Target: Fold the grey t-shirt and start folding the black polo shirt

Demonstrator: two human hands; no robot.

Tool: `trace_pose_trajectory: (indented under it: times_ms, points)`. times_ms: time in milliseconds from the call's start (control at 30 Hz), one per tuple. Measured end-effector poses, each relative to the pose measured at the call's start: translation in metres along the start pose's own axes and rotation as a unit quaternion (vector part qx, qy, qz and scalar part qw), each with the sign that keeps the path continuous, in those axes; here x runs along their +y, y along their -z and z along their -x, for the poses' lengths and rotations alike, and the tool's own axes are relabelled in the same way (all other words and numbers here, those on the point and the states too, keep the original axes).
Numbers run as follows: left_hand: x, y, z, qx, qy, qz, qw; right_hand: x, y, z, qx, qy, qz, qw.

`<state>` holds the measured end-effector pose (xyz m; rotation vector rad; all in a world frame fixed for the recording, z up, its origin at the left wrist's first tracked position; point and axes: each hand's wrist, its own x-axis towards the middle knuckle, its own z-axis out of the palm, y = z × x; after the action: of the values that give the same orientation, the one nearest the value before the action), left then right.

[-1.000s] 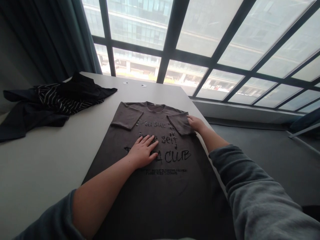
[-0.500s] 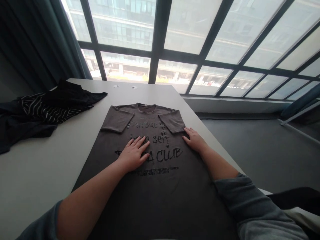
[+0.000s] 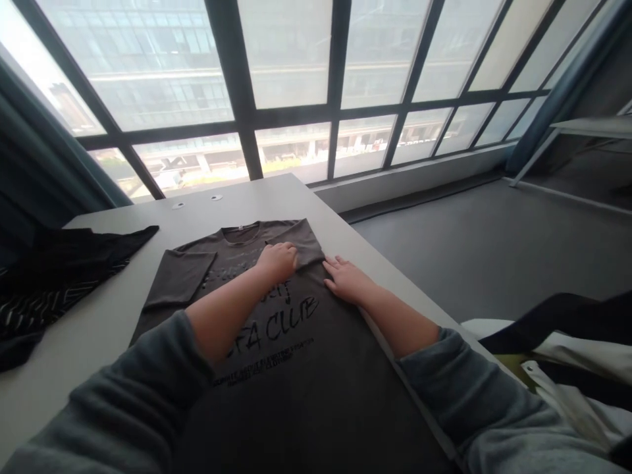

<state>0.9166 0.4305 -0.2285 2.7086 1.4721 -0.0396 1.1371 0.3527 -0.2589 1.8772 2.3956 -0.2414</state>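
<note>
A dark grey T-shirt (image 3: 316, 388) lies front up on the white table (image 3: 64, 408), its collar toward the window and black lettering across the chest. Both of its short sleeves are folded in over the front. My left hand (image 3: 277, 262) is closed at the inner edge of the right-side sleeve (image 3: 307, 245), fingers curled against the cloth; the fingertips are partly hidden. Just beyond that sleeve's hem, my right hand (image 3: 349, 280) rests flat on the shirt's right edge with its fingers stretched out.
Dark garments (image 3: 54, 283), one with white stripes, lie at the table's left. More clothes (image 3: 567, 368) are piled at the right beyond the table edge. Two white discs (image 3: 216, 197) sit near the far edge. A white-legged table (image 3: 587, 125) stands further right by the window.
My left hand has moved from lying spread on the chest print to the right-side sleeve, and its fingers have curled. My right hand stays at the shirt's right edge. The view has turned right.
</note>
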Motion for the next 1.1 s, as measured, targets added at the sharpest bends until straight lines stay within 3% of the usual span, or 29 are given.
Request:
trace_pose_trajectory:
  times_ms: [167,300,500,767,1100]
  points:
    - [0.022,-0.024,-0.101,-0.025,0.008,0.008,1.0,-0.012,0.011,0.009,0.0,-0.005,0.003,1.0]
    - [0.01,-0.046,-0.144,-0.054,0.03,0.027,0.998,-0.017,0.018,0.013,0.023,0.029,0.023,0.999]
    - [-0.004,-0.066,-0.168,-0.047,0.065,0.059,0.995,-0.019,0.025,0.018,0.001,0.033,0.028,0.999]
    - [-0.005,-0.072,-0.191,-0.045,0.108,0.084,0.99,-0.025,0.03,0.022,-0.065,0.021,0.021,0.997]
    - [-0.004,-0.069,-0.211,-0.054,0.148,0.087,0.984,-0.032,0.029,0.032,-0.036,0.06,0.01,0.997]
